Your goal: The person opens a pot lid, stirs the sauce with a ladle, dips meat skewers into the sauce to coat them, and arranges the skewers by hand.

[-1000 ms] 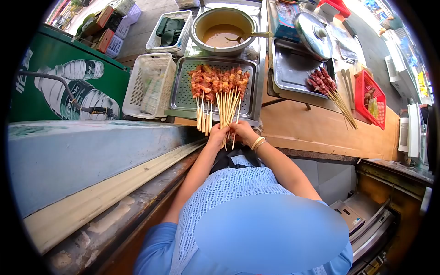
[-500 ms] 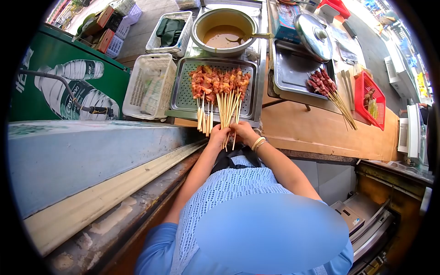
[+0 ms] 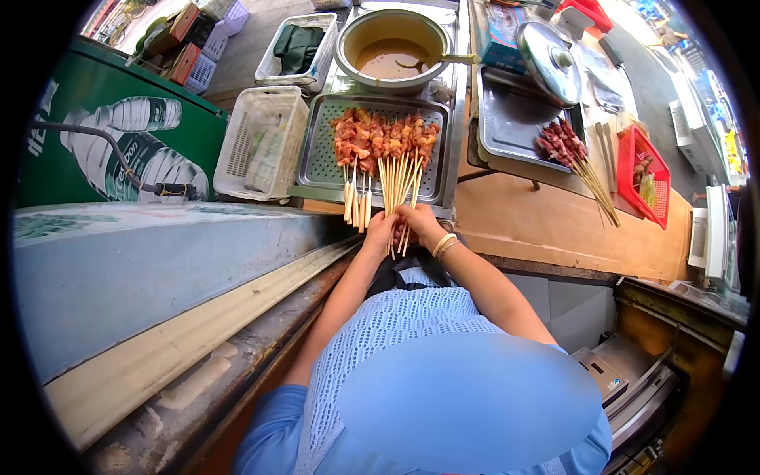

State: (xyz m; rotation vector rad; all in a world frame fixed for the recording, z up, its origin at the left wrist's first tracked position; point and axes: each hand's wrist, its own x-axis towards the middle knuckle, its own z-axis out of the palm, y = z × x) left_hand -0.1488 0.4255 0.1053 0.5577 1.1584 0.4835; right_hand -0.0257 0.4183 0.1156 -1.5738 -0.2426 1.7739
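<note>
Meat skewers lie side by side on a perforated metal tray, their sticks pointing toward me over its near edge. My left hand is closed around the lower ends of the bunched sticks. Right beside it, my right hand, with bangles at the wrist, grips sticks on the bunch's right side. Several thicker-handled skewers lie left of the bunch, outside my hands. Behind the tray stands a pot of brown sauce with a ladle in it.
White baskets stand left of the tray. To the right are a dark tray with darker skewers at its edge, a pot lid, and a red basket. A blue-grey ledge runs along my left.
The view has shifted slightly. My right hand has moved a little inward against the sticks, and the sticks on the right lean more. Both hands keep their hold.
</note>
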